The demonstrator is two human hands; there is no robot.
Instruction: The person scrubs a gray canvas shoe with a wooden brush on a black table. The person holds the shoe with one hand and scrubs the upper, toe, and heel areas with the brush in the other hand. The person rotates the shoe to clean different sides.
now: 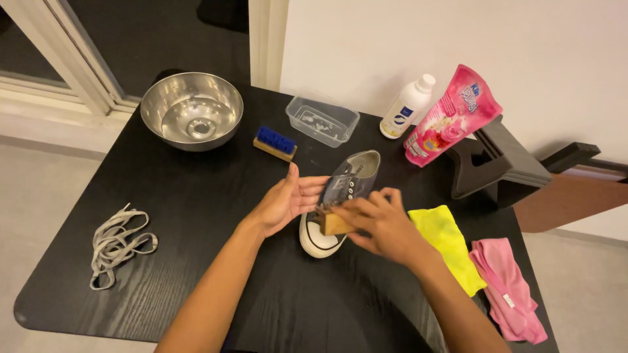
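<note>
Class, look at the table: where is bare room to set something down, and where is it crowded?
Bare: the table between the steel bowl and the laces, plus the near edge. Crowded: around the shoe, both cloths, bottle and pouch.

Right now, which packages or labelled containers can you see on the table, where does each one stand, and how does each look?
White bottle: far edge of the table, leaning on the wall; slim, white cap, round dark label.
Pink pouch: right of the bottle, tilted against a dark stand; soft refill pack, bright pink with flower pictures and a blue mark.
Clear plastic box: left of the bottle; rectangular, no label visible.
No signs or screens.
</note>
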